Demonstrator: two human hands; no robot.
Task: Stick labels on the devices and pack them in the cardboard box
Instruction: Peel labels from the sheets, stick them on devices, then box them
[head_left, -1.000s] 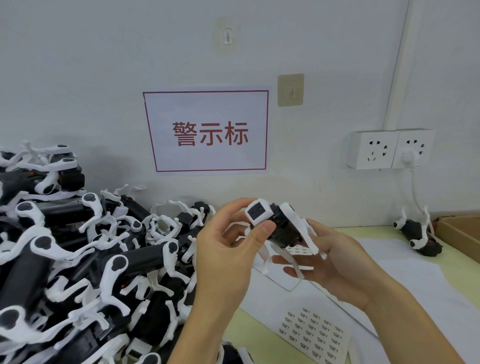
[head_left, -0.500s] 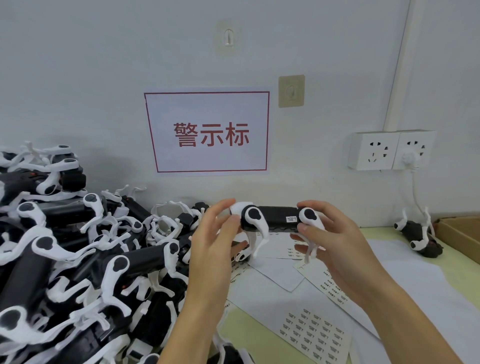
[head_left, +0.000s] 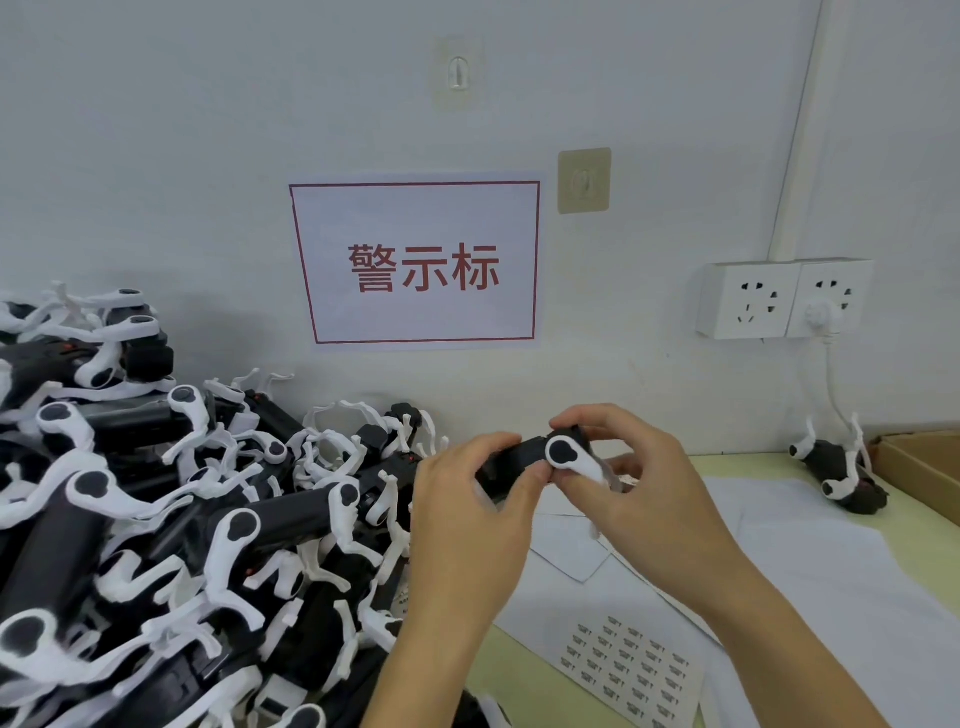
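Both my hands grip one device (head_left: 524, 460) mid-frame.
Its long axis tilts up-right; left hand (head_left: 467, 499), right hand (head_left: 639, 483); pile (head_left: 156, 519) crowds left, cardboard box (head_left: 924, 467) at right edge.

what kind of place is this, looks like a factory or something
Probably a small assembly or packing workstation: a big pile of identical black-and-white devices heaped on the bench, label sheets laid out beside them, and a cardboard box waiting at the right edge.

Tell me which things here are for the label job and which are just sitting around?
For the job: the device held in the left hand and right hand, the pile of devices, the label sheet, the cardboard box.

Just lying about: the wall sign, sockets, hooks.
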